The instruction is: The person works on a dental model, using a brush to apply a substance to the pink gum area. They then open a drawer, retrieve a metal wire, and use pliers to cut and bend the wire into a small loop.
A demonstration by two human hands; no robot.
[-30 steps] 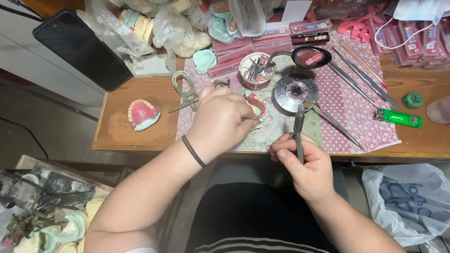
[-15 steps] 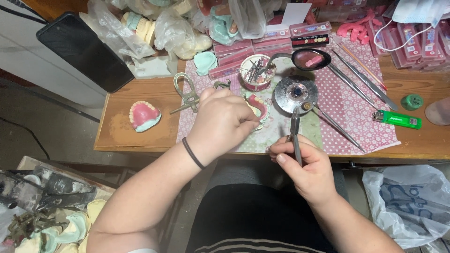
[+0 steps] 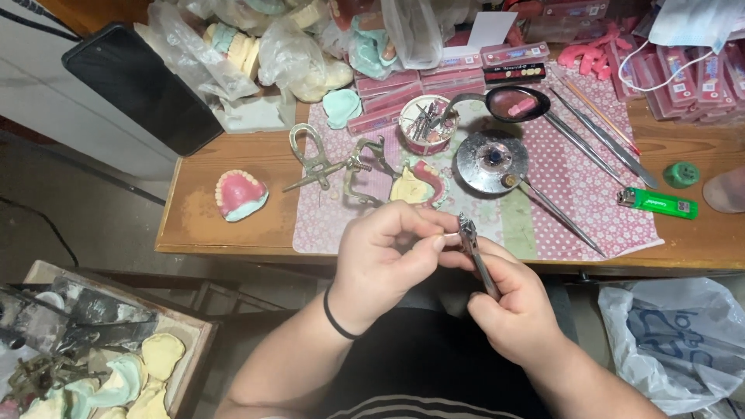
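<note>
Wooden bench [image 3: 233,233] runs across the top of my view, its near edge just above my hands, with a dotted pink mat [image 3: 559,194] over its middle. My left hand [image 3: 388,260] is closed, thumb and forefinger pinching something small and pale against the tip of the pliers [image 3: 475,252]; what that small piece is I cannot make out. My right hand [image 3: 516,310] is wrapped around the pliers' handles, which it hides almost wholly, so only the head and a bit of shaft show. Both hands sit off the bench, over my lap, just below its front edge.

Open room is scarce on the bench: a bare strip of wood lies at the left around the denture [image 3: 240,194], and another at the right near the green lighter [image 3: 658,203]. On the mat stand a round metal disc [image 3: 491,161], a cup [image 3: 425,124] of burs, a spoon [image 3: 514,105] holding pink wax, and long thin tools [image 3: 590,132] lying aslant. A metal articulator [image 3: 341,167] sits just beyond my left knuckles, holding a cast [image 3: 419,186] partly behind my fingers.

Bags [image 3: 264,46] and pink boxes [image 3: 698,70] crowd the back edge, cut off by the frame. A dark phone [image 3: 143,89] hangs over the bench's left corner. A tray [image 3: 101,365] of casts at lower left and a plastic bag [image 3: 667,341] at lower right are both cut off.
</note>
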